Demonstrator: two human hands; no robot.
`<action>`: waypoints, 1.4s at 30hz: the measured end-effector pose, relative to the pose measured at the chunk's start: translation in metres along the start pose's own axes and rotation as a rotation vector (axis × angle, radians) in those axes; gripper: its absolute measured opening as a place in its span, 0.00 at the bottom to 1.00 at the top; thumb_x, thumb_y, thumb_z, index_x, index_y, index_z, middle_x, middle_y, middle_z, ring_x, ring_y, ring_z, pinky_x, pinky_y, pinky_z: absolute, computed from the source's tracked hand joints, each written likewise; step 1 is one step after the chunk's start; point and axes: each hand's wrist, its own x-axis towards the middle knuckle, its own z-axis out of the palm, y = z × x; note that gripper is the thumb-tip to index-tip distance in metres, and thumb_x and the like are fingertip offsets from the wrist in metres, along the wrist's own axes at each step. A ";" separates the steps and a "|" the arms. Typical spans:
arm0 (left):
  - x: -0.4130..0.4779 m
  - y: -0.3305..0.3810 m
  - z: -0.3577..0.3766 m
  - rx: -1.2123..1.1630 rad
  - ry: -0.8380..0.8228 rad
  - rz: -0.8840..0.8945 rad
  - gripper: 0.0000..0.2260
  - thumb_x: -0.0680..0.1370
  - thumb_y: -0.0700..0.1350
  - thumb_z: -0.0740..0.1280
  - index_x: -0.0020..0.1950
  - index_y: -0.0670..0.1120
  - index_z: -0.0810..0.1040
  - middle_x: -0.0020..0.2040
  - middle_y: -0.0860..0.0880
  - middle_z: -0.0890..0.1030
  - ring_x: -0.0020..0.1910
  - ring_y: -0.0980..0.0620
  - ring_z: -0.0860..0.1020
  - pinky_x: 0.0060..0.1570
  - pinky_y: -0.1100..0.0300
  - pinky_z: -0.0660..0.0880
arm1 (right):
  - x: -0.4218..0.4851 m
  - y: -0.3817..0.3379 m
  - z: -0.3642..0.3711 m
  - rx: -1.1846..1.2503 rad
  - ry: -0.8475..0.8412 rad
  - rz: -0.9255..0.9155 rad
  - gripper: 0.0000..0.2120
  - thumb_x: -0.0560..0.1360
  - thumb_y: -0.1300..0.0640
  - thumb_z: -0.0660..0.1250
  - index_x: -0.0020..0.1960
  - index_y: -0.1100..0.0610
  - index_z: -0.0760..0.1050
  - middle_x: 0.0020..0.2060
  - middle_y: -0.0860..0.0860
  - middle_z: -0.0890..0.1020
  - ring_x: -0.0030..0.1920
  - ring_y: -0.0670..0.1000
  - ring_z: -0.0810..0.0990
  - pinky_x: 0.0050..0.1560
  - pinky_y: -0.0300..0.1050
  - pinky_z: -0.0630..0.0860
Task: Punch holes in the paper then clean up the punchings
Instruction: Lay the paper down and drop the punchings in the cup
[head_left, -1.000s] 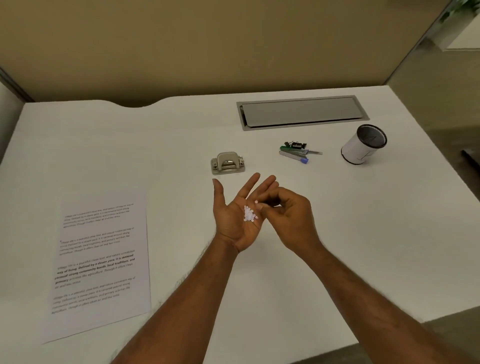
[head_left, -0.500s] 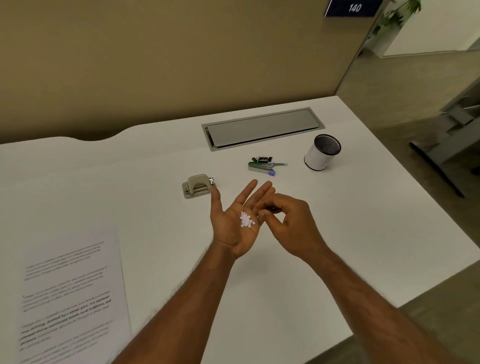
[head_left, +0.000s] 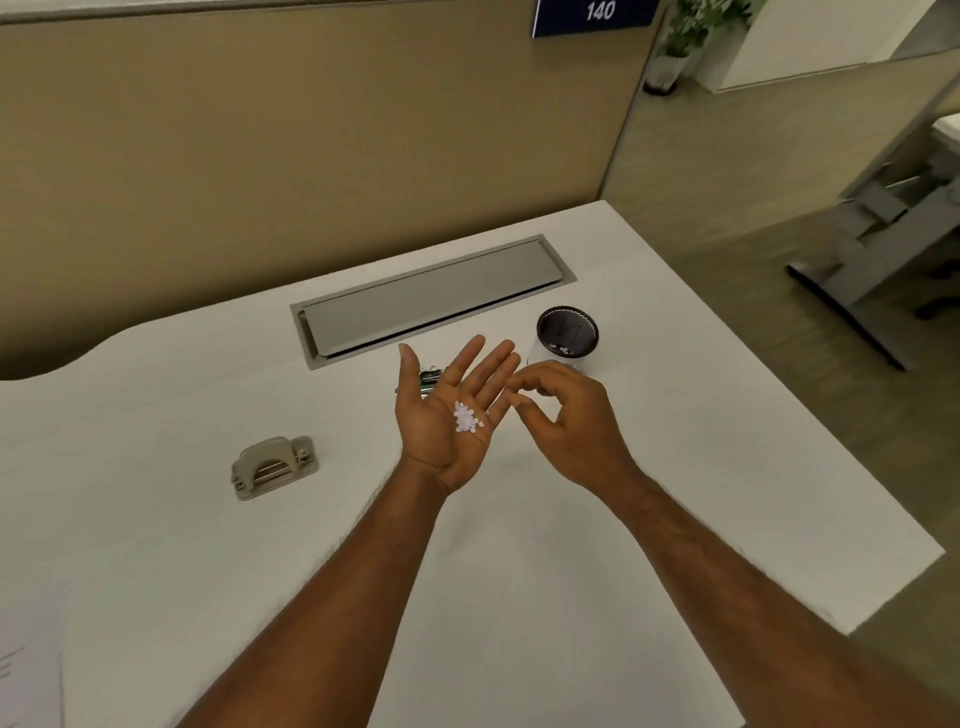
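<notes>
While the left hand (head_left: 451, 415) lies palm up above the middle of the white table (head_left: 649, 519), fingers (head_left: 491, 371) spread flat and wide open, a small heap of white punchings (head_left: 465, 418) sits loose in the hollow of the palm, cupped, not gripped. Right hand (head_left: 563, 423) hangs just beside it on the right, thumb and forefinger curled toward each other in a loose pinch, tips nearly meeting; cannot tell whether a punching is caught between them. Beige hole punch (head_left: 272, 466) stands on the table left of the hands, well apart from them. White cup (head_left: 565, 338) with dark inside stands near the far right corner, just beyond the right hand, a few white bits showing inside. Grey cable tray lid (head_left: 431, 301) is set into the table along the far edge. Some small green and dark desk items (head_left: 430, 379) lie behind the left hand, mostly hidden. Printed paper (head_left: 26, 670) shows only as a corner at the near left edge of the table.
</notes>
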 end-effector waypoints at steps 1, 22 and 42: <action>0.014 -0.001 0.008 0.016 -0.008 0.001 0.36 0.77 0.69 0.53 0.73 0.43 0.69 0.68 0.39 0.76 0.68 0.40 0.75 0.70 0.45 0.68 | 0.011 0.011 -0.006 -0.004 0.010 0.007 0.06 0.75 0.58 0.68 0.51 0.57 0.80 0.47 0.49 0.83 0.49 0.46 0.80 0.52 0.40 0.77; 0.198 -0.034 0.082 0.642 -0.134 0.032 0.37 0.79 0.67 0.48 0.66 0.38 0.76 0.64 0.41 0.80 0.64 0.46 0.78 0.68 0.48 0.72 | 0.141 0.121 -0.041 -0.059 -0.047 -0.041 0.15 0.75 0.66 0.61 0.58 0.58 0.79 0.54 0.52 0.82 0.55 0.49 0.79 0.57 0.45 0.78; 0.213 -0.047 0.089 0.733 -0.188 0.061 0.40 0.74 0.70 0.43 0.69 0.43 0.74 0.67 0.47 0.79 0.70 0.54 0.73 0.74 0.51 0.61 | 0.115 0.144 -0.038 -0.276 0.061 -0.079 0.17 0.73 0.65 0.63 0.60 0.58 0.78 0.55 0.55 0.80 0.55 0.56 0.76 0.54 0.53 0.75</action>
